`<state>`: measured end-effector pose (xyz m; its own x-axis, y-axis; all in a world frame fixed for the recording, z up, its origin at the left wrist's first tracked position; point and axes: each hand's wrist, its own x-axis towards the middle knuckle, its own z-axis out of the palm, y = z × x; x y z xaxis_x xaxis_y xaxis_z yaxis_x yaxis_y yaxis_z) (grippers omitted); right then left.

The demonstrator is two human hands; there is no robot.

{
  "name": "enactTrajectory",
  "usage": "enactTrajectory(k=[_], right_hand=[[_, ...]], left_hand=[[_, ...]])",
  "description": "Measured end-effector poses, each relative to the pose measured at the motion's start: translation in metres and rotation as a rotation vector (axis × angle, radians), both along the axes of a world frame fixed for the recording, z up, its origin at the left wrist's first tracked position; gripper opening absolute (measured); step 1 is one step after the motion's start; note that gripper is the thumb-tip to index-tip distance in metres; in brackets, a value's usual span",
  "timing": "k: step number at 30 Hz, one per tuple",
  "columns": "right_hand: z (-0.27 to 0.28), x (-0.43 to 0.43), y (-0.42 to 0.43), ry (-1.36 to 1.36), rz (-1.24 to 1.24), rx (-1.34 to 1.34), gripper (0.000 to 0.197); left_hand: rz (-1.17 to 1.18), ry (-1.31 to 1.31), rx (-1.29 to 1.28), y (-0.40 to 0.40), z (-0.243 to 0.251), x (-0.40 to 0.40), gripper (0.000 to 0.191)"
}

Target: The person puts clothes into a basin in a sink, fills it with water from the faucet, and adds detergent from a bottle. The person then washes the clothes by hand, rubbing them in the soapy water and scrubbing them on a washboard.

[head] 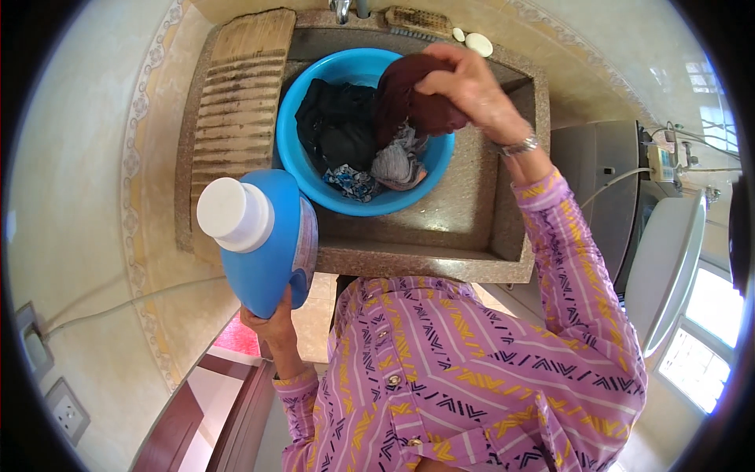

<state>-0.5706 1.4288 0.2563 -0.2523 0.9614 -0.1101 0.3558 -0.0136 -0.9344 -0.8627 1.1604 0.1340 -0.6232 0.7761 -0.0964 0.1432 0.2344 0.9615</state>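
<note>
My left hand (272,324) grips a blue plastic bottle (256,277) with a white cap (227,209), held upright near the stone sink's front left. My right hand (469,88) pinches a dark maroon cloth (407,88), lifted at the right side of a blue plastic basin (365,209). In the basin lie black wet clothes (339,130), a grey knitted cloth (398,165) and a small blue patterned cloth (353,182). Some water shows near the basin's back wall. The maroon cloth hides part of the basin's rim.
A ridged wooden washboard (239,112) leans at the left of the stone sink (424,265). Behind the basin are a metal tap (341,10), a scrubbing brush (419,20) and two white soap-like pieces, one larger (478,44). A grey appliance (581,177) stands to the right.
</note>
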Motion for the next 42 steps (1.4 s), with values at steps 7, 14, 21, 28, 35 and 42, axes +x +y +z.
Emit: enactTrajectory(k=[7,14,21,28,35,42], right_hand=[[0.072,-0.032,-0.007,0.364,-0.265,-0.076,0.042],[-0.064,-0.062,-0.009,-0.546,0.297,0.165,0.042],[-0.200,-0.076,-0.006,-1.190,0.656,0.445,0.094],[-0.215,-0.073,0.040,-1.282,0.705,0.237,0.074],[-0.170,-0.043,0.032,-0.960,0.815,0.455,0.056],[-0.156,0.028,0.017,-0.930,0.946,0.573,0.047]], left_hand=[[-0.013,-0.092,0.015,0.000,-0.002,-0.004,0.031],[-0.089,-0.060,0.067,-0.006,0.003,0.005,0.036],[0.029,-0.378,0.165,-0.015,-0.018,-0.006,0.078],[0.089,-0.258,-0.016,-0.012,0.014,0.007,0.085],[-0.069,-0.088,0.071,-0.016,0.017,-0.017,0.084],[-0.192,-0.095,0.087,-0.016,0.008,-0.030,0.083]])
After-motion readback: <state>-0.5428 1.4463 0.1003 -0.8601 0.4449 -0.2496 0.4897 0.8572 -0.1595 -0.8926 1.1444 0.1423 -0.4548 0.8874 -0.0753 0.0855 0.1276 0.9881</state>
